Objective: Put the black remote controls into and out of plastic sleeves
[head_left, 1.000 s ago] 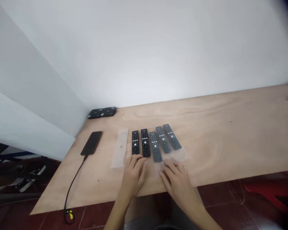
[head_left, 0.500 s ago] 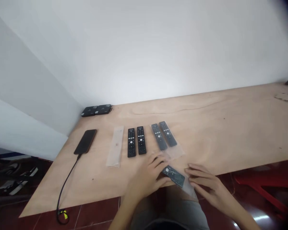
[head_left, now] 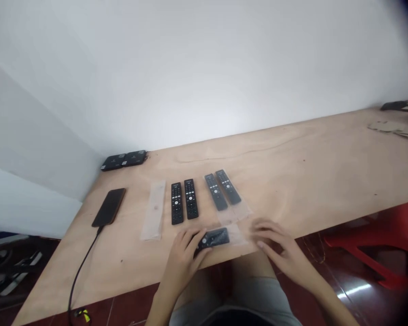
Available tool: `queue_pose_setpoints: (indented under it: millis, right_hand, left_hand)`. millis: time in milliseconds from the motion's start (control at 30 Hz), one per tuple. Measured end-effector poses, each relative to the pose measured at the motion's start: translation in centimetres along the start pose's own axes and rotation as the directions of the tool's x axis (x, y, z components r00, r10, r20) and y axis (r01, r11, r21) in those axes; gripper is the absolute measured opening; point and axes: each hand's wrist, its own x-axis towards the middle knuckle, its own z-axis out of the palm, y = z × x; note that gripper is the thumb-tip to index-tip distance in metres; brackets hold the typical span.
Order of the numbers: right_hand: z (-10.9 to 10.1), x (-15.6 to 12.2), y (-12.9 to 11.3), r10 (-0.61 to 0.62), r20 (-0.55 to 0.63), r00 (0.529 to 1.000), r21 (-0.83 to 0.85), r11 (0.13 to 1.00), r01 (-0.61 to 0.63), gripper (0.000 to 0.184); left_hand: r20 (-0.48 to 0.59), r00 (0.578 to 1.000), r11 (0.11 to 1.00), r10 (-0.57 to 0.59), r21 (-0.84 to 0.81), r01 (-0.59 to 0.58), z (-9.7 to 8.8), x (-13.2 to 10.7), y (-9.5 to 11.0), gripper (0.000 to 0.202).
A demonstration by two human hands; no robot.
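Black remotes (head_left: 177,203), five; left hand (head_left: 182,259) seemingly on one, right hand (head_left: 281,249) empty.

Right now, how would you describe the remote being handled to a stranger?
On the plywood table, find the row of four black remote controls. Nearer the edge, a fifth lies crosswise in a clear plastic sleeve, at the person's left hand; the others lie lengthwise.

Plywood tabletop (head_left: 309,181) against a white wall (head_left: 204,77). On it: one black smartphone (head_left: 109,207), lying flat near the left edge; one black charging cable (head_left: 82,267), trailing over the edge; two flat black boxes (head_left: 123,160), side by side in the far corner; tan cardboard scraps (head_left: 392,128), far right. Below: red plastic stool (head_left: 377,240) on dark red floor tiles (head_left: 122,310).
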Motion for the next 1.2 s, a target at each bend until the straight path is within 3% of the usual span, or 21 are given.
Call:
queue_pose_setpoints:
  millis: [200,300,367,500,667,767,1000,1200]
  right_hand:
    - [5.4,2.9,-1.8,-0.064,-0.052,0.997,0.147,0.987,0.071,0.016]
    - [6.7,3.5,-1.8,-0.005,-0.106,0.994,0.196,0.98,0.026,0.019]
    - [6.9,3.7,-2.1,0.082,-0.093,0.992,0.275,0.96,-0.054,0.023]
    - [6.7,4.2,-3.1,0.236,0.09,0.968,0.461,0.851,-0.25,0.04]
    - [6.7,4.8,-3.4,0.312,0.19,0.931,0.473,0.802,-0.365,0.044]
    - [6.9,5.1,-3.6,0.3,0.22,0.928,0.494,0.787,-0.371,0.041]
    - [8.1,5.9,-4.8,0.264,0.153,0.952,0.493,0.815,-0.305,0.043]
    - [8.0,5.5,-3.7,0.296,0.151,0.943,0.482,0.811,-0.332,0.037]
  left_hand:
    - [-0.044,0.999,0.999,-0.009,0.052,0.012,-0.7,-0.9,-0.2,0.049]
    - [-0.049,0.998,0.997,-0.024,0.066,0.027,-0.8,-1.1,-0.1,0.046]
    - [-0.064,0.997,0.997,-0.038,0.072,0.043,-0.9,-1.2,0.0,0.046]
    - [-0.104,0.994,0.998,-0.025,0.059,0.031,-1.1,-1.6,0.2,0.048]
    - [-0.157,0.988,0.999,0.006,0.033,-0.001,-1.4,-2.0,0.3,0.053]
    - [-0.147,0.989,0.999,0.024,0.024,-0.02,-1.5,-1.9,0.5,0.052]
    - [-0.107,0.993,0.999,0.047,0.029,-0.044,-1.5,-2.0,0.6,0.053]
    - [-0.074,0.997,1.0,0.023,0.013,-0.022,-1.6,-2.2,0.1,0.051]
